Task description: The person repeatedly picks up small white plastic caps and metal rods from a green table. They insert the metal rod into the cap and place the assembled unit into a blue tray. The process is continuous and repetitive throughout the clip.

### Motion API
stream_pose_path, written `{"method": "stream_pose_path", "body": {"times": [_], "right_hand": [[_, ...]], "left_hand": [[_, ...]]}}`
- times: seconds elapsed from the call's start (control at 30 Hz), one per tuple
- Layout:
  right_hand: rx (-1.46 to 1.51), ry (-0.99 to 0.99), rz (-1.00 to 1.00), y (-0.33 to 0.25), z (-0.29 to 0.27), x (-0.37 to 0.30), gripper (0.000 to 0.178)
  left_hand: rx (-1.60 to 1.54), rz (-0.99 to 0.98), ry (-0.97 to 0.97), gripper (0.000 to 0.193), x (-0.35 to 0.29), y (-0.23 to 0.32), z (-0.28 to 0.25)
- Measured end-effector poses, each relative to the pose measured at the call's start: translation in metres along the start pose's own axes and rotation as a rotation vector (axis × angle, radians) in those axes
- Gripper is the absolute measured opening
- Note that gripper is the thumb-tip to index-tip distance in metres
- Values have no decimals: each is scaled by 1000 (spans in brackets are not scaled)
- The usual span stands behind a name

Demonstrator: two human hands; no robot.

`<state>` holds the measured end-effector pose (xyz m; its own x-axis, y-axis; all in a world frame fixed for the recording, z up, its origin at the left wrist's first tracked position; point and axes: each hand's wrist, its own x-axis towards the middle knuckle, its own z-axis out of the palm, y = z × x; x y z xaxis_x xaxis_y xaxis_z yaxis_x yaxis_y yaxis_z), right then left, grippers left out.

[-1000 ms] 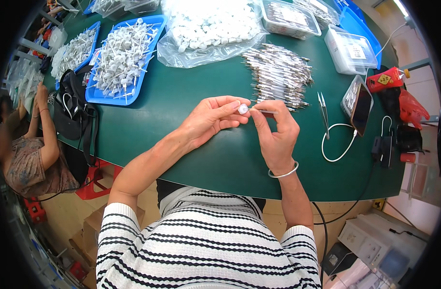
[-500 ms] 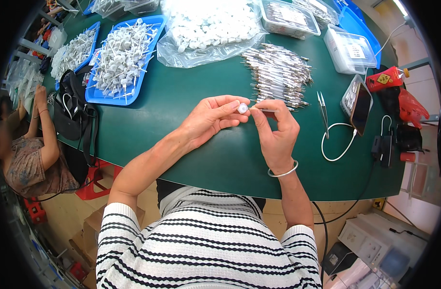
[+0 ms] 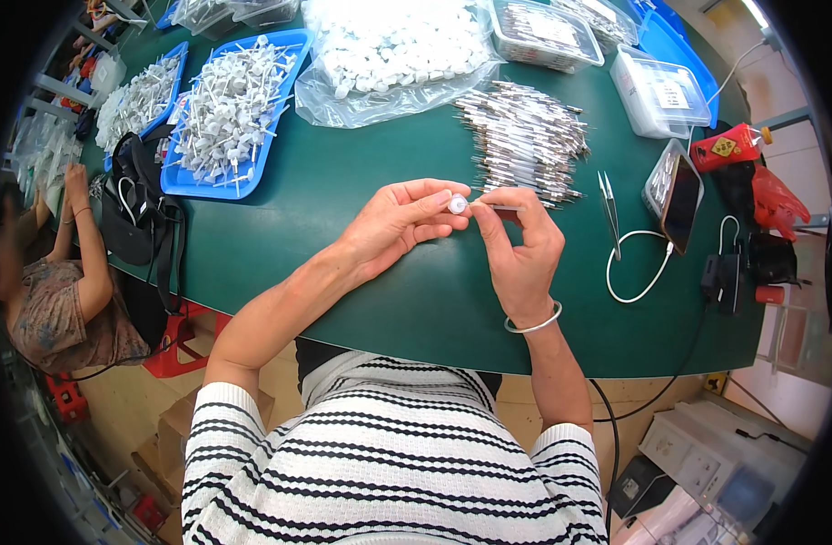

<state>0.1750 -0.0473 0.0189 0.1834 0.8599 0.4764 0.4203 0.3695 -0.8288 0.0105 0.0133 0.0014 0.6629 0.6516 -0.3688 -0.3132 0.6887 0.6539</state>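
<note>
Over the green table (image 3: 380,309), my left hand (image 3: 393,227) pinches a small white plastic cap (image 3: 457,204) between thumb and fingers. Close against it on the right, my right hand (image 3: 520,241) is closed in a pinch on a thin metal rod, which lies along the index finger and is mostly hidden. The rod's end is at the cap; whether it sits inside I cannot tell. Beyond my right hand lies a pile of thin metal rods (image 3: 525,145). A clear bag (image 3: 343,111) of loose white caps (image 3: 398,54) lies farther back.
At left, a blue tray (image 3: 243,189) holds white caps with rods, beside a black bag (image 3: 130,222). Tweezers (image 3: 609,213), a white cable (image 3: 616,291), a phone (image 3: 679,213) and a plastic box (image 3: 657,95) lie at right. A co-worker (image 3: 66,291) sits at far left.
</note>
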Motion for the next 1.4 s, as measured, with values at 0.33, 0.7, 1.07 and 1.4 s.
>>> {"method": "stream_pose_path", "body": {"times": [0.33, 0.7, 1.07, 1.4], "right_hand": [[70, -6, 52, 1, 0, 0, 10], [79, -15, 41, 3, 0, -1, 10], [9, -105, -14, 5, -8, 5, 12], [-42, -148, -30, 2, -12, 7, 13]], "left_hand": [[5, -10, -10, 27, 1, 0, -2], [12, -17, 0, 27, 0, 0, 1], [163, 30, 9, 27, -1, 1, 1], [225, 37, 7, 28, 1, 0, -1]]}}
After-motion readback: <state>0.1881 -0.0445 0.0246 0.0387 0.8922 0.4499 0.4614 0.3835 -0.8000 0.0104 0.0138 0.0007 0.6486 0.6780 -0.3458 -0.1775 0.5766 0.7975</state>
